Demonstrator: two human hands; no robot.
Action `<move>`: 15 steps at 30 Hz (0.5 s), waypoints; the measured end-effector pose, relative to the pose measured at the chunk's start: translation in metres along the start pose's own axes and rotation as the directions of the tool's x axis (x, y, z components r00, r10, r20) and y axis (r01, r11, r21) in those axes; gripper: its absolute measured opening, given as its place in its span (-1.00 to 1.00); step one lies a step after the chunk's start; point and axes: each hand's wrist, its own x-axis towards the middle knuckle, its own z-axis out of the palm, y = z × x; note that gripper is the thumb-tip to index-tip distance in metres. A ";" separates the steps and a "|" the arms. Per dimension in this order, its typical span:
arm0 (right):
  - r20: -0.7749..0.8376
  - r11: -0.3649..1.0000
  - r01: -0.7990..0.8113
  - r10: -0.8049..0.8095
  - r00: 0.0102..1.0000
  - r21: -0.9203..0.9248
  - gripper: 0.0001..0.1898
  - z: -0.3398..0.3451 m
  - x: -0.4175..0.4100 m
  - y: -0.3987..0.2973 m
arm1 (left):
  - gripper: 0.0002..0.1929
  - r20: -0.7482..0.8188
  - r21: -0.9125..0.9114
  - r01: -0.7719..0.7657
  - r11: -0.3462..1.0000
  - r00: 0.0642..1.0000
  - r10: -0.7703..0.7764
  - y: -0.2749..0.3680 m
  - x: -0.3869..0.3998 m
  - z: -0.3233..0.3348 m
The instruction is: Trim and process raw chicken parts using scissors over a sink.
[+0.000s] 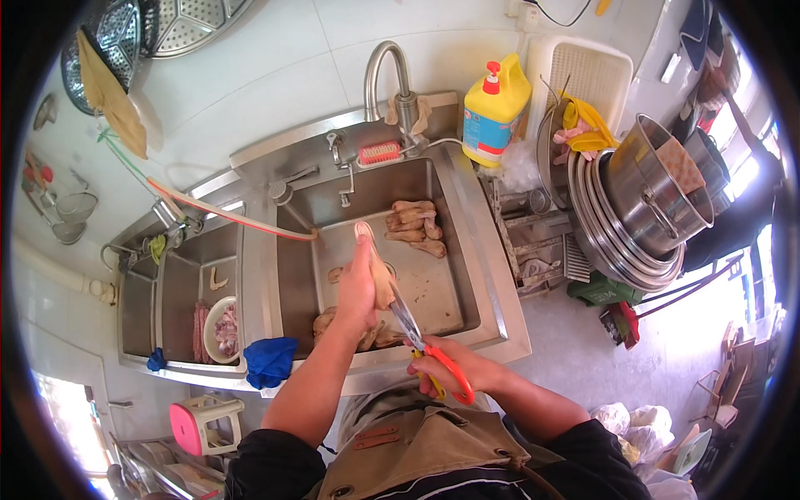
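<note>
My left hand [357, 289] is closed around a plucked poultry head and neck [382, 282], its pale bill pointing up and away from me over the right-hand steel sink [431, 294]. In my right hand [456, 369] are scissors with red and yellow handles [451, 369]; their blades reach the lower end of the held piece. Similar poultry pieces [415, 225] lie heaped in the sink's far right corner. More pieces [375, 337] lie at its near edge, partly hidden by my left forearm.
A steel faucet [390, 53] arches behind the sink, beside a red-bristled brush [380, 153] and a yellow detergent jug [495, 112]. A bowl of meat [214, 337] stands in the left basin. Blue cloth [270, 362] drapes the front rim. Stacked steel basins [587, 231] stand at right.
</note>
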 end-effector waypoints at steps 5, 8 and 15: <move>-0.042 1.000 0.015 -0.015 0.999 0.019 -0.54 0.005 0.011 0.003 | -0.47 -0.038 -0.103 0.003 0.995 0.999 -0.007 -0.022 0.001 -0.007; -0.064 0.998 0.042 -0.039 0.997 0.044 -0.61 0.007 0.011 0.002 | -0.47 -0.021 -0.091 0.025 0.996 0.999 -0.027 -0.024 -0.003 -0.008; -0.106 0.993 0.103 -0.108 0.988 -0.052 -0.60 0.006 0.026 -0.001 | -0.44 -0.017 -0.180 0.150 0.972 0.988 -0.155 -0.029 -0.025 0.009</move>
